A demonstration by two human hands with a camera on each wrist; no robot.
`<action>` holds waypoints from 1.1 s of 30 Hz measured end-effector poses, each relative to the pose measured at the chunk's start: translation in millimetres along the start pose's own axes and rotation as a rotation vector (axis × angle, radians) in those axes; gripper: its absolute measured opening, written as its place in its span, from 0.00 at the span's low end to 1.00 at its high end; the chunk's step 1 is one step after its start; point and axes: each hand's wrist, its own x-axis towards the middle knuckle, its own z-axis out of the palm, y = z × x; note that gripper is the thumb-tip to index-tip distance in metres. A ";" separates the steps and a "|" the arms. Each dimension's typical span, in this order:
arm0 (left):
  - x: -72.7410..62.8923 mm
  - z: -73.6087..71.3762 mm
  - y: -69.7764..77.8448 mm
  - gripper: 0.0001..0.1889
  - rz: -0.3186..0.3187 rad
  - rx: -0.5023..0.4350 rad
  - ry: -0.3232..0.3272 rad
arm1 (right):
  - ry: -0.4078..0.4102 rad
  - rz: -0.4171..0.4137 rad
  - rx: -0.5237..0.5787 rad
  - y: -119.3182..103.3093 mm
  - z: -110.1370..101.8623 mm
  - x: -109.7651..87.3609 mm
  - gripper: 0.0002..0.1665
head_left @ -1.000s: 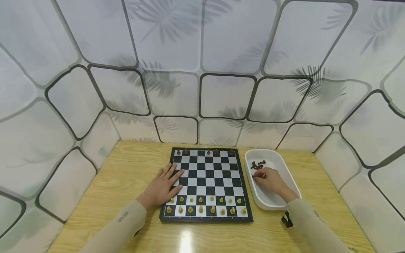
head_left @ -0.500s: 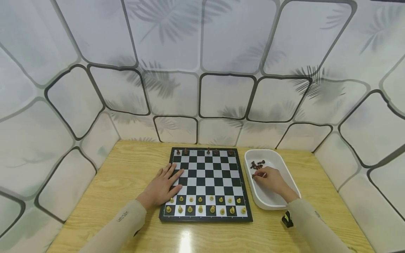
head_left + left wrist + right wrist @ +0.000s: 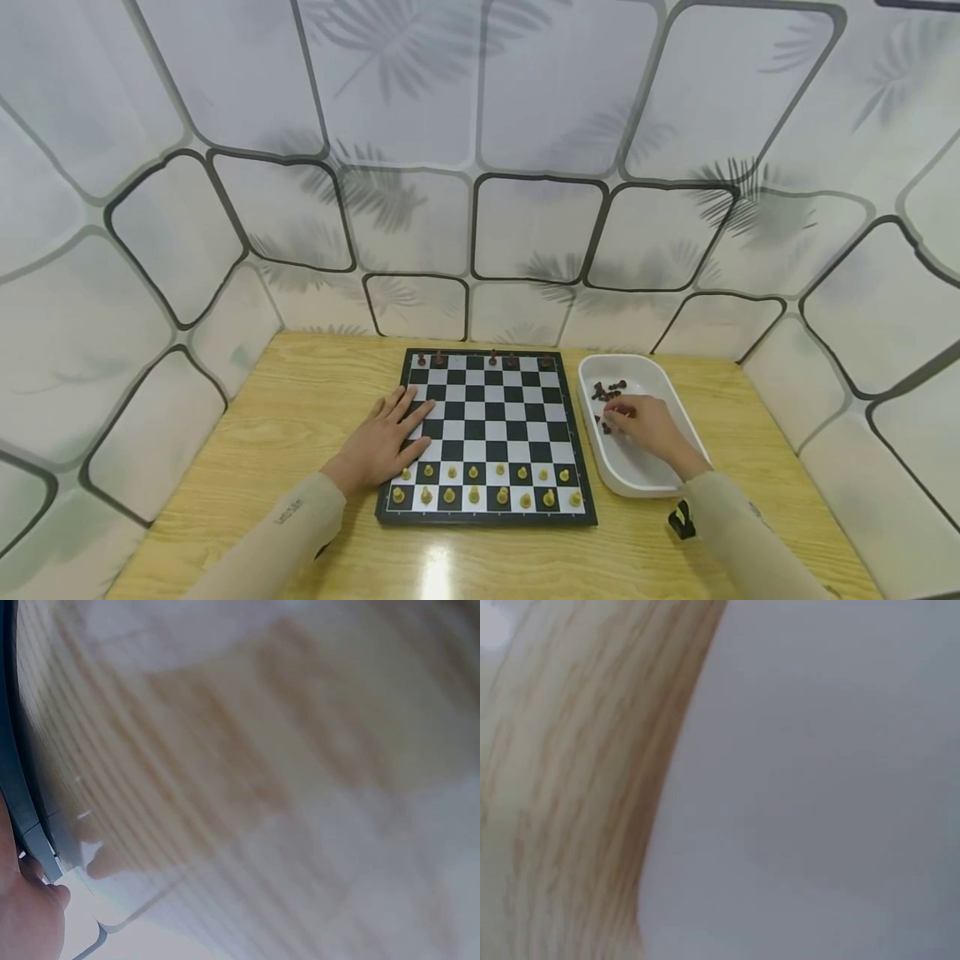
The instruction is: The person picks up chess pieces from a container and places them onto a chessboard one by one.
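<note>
A black-and-white chessboard (image 3: 476,431) lies on the table, with yellow chess pieces (image 3: 474,495) in two rows along its near side. Several dark brown chess pieces (image 3: 492,358) stand on its far row. My left hand (image 3: 382,442) rests flat with fingers spread over the board's left edge. Inside a white bin (image 3: 651,487) right of the board, my right hand (image 3: 647,427) reaches down with bent fingers and thumb close together among loose brown chess pieces (image 3: 606,428). I cannot tell whether the fingertips hold a piece.
The wooden table (image 3: 300,392) is enclosed by pale patterned walls (image 3: 540,225) at the back and sides. A small black and yellow object (image 3: 681,520) shows beside the right sleeve. Table and white bin wall fill the right wrist view.
My right hand's fingertips have shifted slightly up in the bin, and brown pieces now show below them. The left hand stays in place on the board.
</note>
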 end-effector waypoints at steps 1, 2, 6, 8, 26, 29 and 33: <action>-0.1 -0.1 0.1 0.36 0.000 -0.001 0.001 | 0.013 -0.006 0.002 -0.7 -1.1 -0.3 0.10; -0.1 0.0 0.0 0.36 0.000 -0.001 0.001 | 0.030 -0.015 0.003 -1.6 -2.0 -0.6 0.10; -0.1 0.2 -0.3 0.36 0.003 0.003 0.009 | 0.105 -0.030 0.023 -5.5 -5.7 -2.0 0.11; -0.1 0.4 -0.6 0.36 0.003 0.009 0.008 | 0.128 -0.027 0.036 -8.0 -8.1 -2.9 0.14; 0.9 2.7 -2.4 0.37 0.002 0.003 0.008 | 0.191 -0.083 0.060 -29.1 -17.5 -4.5 0.14; 0.9 2.3 -2.3 0.37 0.000 0.005 0.005 | 0.184 -0.082 0.077 -33.8 -18.8 -3.7 0.14; 1.0 1.3 -1.7 0.37 -0.001 0.007 -0.003 | 0.155 -0.076 0.139 -39.2 -18.7 -0.8 0.11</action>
